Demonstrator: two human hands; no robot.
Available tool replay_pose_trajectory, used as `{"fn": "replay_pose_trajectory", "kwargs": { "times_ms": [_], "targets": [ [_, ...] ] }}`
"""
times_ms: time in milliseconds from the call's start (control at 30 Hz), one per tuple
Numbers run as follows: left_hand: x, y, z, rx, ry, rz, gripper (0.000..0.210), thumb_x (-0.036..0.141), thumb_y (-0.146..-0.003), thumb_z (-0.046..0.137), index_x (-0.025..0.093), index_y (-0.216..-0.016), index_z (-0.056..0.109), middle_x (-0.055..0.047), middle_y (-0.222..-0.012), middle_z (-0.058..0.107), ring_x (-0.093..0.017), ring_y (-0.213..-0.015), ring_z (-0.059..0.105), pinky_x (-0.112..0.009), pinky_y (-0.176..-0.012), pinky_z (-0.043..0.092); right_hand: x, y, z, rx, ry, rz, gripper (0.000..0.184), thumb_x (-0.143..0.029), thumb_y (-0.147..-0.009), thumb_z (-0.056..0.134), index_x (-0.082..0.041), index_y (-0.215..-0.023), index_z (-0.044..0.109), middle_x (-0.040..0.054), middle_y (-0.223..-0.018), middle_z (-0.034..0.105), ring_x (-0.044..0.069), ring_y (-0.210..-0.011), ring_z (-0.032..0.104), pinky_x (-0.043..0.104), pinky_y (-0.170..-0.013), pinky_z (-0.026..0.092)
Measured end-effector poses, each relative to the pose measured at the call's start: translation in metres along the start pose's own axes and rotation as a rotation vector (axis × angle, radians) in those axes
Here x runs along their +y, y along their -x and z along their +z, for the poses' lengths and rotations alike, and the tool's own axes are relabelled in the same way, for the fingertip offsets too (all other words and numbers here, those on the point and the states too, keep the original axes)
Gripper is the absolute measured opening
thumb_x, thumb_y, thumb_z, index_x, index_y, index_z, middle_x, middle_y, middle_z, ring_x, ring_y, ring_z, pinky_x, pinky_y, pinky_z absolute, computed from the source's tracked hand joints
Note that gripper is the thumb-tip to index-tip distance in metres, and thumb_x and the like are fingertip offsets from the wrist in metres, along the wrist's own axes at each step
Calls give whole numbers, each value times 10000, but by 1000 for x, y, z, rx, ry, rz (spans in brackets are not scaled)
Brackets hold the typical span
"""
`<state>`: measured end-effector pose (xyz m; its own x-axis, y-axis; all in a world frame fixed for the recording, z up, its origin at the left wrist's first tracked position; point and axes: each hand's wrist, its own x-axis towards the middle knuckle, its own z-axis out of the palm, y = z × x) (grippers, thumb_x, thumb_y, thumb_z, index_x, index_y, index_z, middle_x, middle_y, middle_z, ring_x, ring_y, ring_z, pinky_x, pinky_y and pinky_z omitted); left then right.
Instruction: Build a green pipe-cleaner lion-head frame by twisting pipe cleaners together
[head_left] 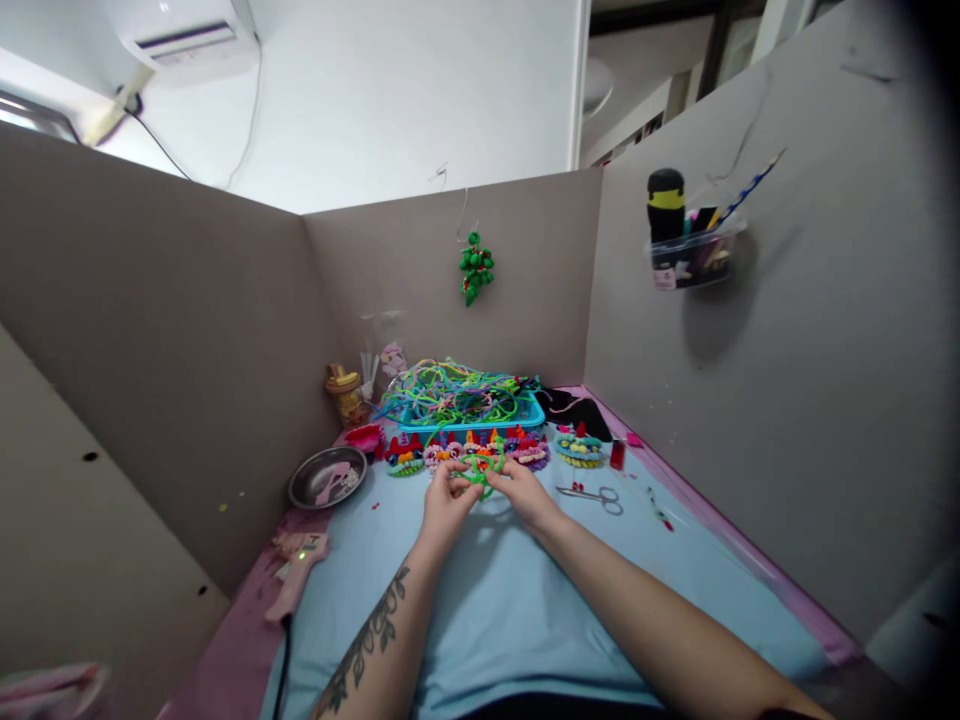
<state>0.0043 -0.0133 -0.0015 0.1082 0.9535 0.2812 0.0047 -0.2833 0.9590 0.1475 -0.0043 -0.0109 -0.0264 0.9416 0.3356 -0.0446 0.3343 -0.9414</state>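
Bright green fuzzy stems, like pipe cleaners [480,463], are bent into loops between my two hands, above the blue cloth. My left hand [452,487] pinches them from the left with thumb and fingers. From the right, my right hand [520,487] grips the same green stems, its fingertips close to the left ones. Just behind the hands lies a row of colourful fuzzy figures [405,453], partly covered by the hands and stems. Another figure in teal and yellow [579,448] sits to the right. Scissors [600,498] lie right of my right hand.
A blue basket [534,412] heaped with coloured stems stands at the back. On the left are a metal bowl [306,487] and a pink glue gun [300,578] with a black cord. Grey panels [750,420] enclose the table; a green ornament [475,268] hangs on the back one.
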Motion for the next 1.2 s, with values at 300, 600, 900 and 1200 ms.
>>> {"fn": "replay_pose_trajectory", "kwargs": {
  "times_ms": [300,600,900,1200],
  "targets": [
    [-1,-5,-5,64,71,-59,372,293,-597,715,167,-854,477,64,-517,542,-74,-453,468,-185,-484,315,5,-2,-1,16,-21,28,270,-417,-667,659,-160,-726,603,39,-814,633,195,-826,563,331,-806,406],
    [-2,-8,-10,105,115,-118,365,297,-574,730,173,-795,468,67,-490,542,-72,-431,461,-187,-488,305,4,-9,-12,244,56,-31,194,-350,-693,615,-168,-690,548,-7,-652,552,142,-641,506,263,-637,398],
    [-4,-6,-8,38,73,-141,354,268,-579,719,172,-796,456,54,-511,551,-79,-455,471,-188,-496,315,6,-22,-36,346,-180,214,239,-292,-662,621,-179,-868,575,-5,-672,576,112,-568,503,196,-465,344],
    [1,-5,-6,26,79,-158,338,248,-562,715,179,-762,452,57,-485,539,-79,-438,464,-185,-482,299,3,-22,-38,238,-426,430,127,-242,-690,629,-173,-687,523,-25,-569,576,61,-439,467,155,-402,322]
  ]
}}
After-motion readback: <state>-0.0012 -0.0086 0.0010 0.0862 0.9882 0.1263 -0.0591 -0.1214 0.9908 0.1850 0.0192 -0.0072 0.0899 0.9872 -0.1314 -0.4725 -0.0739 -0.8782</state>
